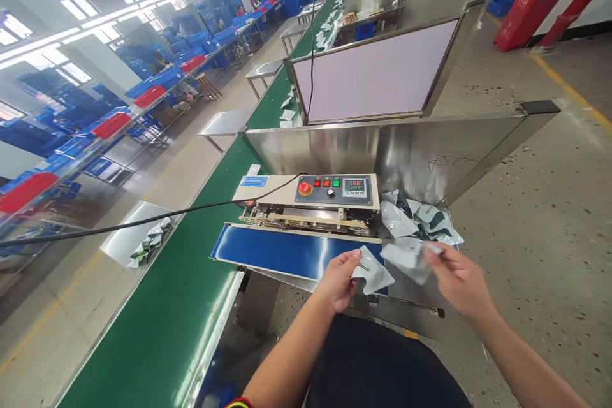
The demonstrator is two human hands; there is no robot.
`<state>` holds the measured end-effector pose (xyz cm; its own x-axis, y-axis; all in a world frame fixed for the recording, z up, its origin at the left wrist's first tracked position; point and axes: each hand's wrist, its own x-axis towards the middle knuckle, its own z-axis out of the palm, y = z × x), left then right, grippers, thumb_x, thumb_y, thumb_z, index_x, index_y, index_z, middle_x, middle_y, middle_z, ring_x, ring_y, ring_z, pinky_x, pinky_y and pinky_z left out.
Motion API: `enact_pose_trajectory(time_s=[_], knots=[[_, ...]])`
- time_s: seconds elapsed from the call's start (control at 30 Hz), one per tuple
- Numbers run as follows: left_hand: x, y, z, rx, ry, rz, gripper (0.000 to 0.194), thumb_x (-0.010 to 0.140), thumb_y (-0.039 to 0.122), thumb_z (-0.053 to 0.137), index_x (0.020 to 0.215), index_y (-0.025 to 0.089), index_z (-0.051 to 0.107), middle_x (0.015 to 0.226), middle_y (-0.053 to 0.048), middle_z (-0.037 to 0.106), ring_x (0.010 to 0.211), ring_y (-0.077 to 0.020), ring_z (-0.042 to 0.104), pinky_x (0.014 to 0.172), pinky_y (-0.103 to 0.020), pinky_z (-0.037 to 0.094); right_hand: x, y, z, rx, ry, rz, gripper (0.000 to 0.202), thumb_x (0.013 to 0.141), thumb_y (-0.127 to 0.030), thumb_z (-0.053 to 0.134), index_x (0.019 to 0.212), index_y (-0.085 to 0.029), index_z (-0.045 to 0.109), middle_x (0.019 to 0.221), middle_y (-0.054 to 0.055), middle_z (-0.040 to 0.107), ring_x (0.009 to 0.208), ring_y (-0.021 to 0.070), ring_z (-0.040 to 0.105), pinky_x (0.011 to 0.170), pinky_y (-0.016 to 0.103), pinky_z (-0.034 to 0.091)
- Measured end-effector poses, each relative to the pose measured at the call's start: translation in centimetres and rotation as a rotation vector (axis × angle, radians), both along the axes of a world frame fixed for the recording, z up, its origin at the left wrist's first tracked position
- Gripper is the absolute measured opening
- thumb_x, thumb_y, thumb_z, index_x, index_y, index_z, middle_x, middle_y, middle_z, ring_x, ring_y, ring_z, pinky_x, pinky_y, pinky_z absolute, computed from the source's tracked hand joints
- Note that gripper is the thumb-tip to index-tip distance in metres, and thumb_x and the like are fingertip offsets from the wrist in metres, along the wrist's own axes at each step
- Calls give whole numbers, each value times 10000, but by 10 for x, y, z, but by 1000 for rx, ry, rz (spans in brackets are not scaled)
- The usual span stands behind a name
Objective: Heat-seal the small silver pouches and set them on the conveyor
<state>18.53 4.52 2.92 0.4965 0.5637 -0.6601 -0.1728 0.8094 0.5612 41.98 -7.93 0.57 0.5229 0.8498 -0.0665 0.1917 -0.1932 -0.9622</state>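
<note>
A long green conveyor belt (157, 319) runs away from the person through a hall lined with blue crates (157, 80) on racks. Across it stands a steel partition (382, 150), and in front of that a sealing machine (308, 201) with a control panel (333, 189) and its own short blue belt (282, 252). A black cable (143, 220) crosses from the left to the machine. To the right of the machine a heap of silver pouches (418, 220) lies on a steel tray.

Both forearms reach forward from the bottom of the view and meet just in front of the blue belt's right end. The left hand (338, 280) is turned palm inward, thumb and fingers pinching the left edge of a small silver pouch (370, 271), which hangs just over the belt's near corner. The right hand (456, 280) comes in from the right, wrist bent slightly, its fingertips pinched on a second pouch (406, 258); that one is blurred. The two pouches sit just beside each other, and whether they touch cannot be told.
</note>
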Motion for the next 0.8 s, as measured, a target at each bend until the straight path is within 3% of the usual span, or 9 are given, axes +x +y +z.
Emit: enact_pose_trajectory(time_s=[0.07,0.2,0.3,0.37,0.43,0.5,0.63,0.7,0.8], knots=[[-1,6,1,-35,23,47,527,718,417,1094,997,129,752,801,-3,709,541,-38,537,449,-128,350,4,-13,-2,3,-39,-59,654,1041,-763,610,1414,-247,760,1070,109,825,932,300,800,769,367,666],[8,11,-1,-101,66,92,379,811,294,1023,993,152,722,817,5,710,552,-36,555,457,-108,371,-19,-24,-7,49,-364,191,664,871,-731,861,1345,-273,778,1069,83,805,910,281,781,728,337,624],[18,6,-7,-77,67,19,353,835,344,1001,967,149,738,815,-1,700,567,-44,541,486,-121,393,-49,-17,-12,165,-519,267,349,1050,-582,719,1190,-286,841,1015,79,813,899,256,777,814,360,615],[21,0,-12,-11,84,-59,385,873,462,960,960,141,766,799,-8,674,584,-64,524,519,-155,419,-61,-12,-14,229,-510,231,342,1121,-506,600,1078,-288,861,1059,95,832,950,258,791,879,378,620],[18,-8,-17,127,168,-124,497,965,634,811,977,137,811,789,-22,644,625,-109,530,586,-221,485,-64,-10,-14,207,-431,164,393,1117,-537,582,990,-285,857,1083,103,845,981,276,799,927,397,629],[11,-17,-21,414,282,-180,630,1051,720,603,1050,148,867,871,-64,664,773,-187,611,766,-330,585,-59,-12,-13,81,-316,75,442,1069,-637,612,964,-279,850,1033,102,851,942,289,798,905,386,639],[-2,-31,-33,1037,360,-284,603,1083,664,519,1312,238,879,1161,-125,675,1208,-311,631,1150,-499,522,-44,-17,-5,-245,-121,-32,581,905,-811,685,932,-252,841,918,97,834,695,250,726,618,308,577],[-3,-32,-42,1128,357,-272,597,1073,658,537,1355,242,860,1229,-142,663,1265,-326,616,1175,-520,508,-39,-17,-2,-333,-50,-44,621,835,-843,722,918,-237,832,836,86,804,547,203,613,501,297,490],[6,-25,-60,1104,336,-214,557,1059,644,591,1241,201,875,1311,-166,694,1280,-330,628,1182,-509,503,-36,-16,1,-382,33,-89,636,753,-840,769,900,-223,820,708,57,727,474,167,499,442,291,410]])
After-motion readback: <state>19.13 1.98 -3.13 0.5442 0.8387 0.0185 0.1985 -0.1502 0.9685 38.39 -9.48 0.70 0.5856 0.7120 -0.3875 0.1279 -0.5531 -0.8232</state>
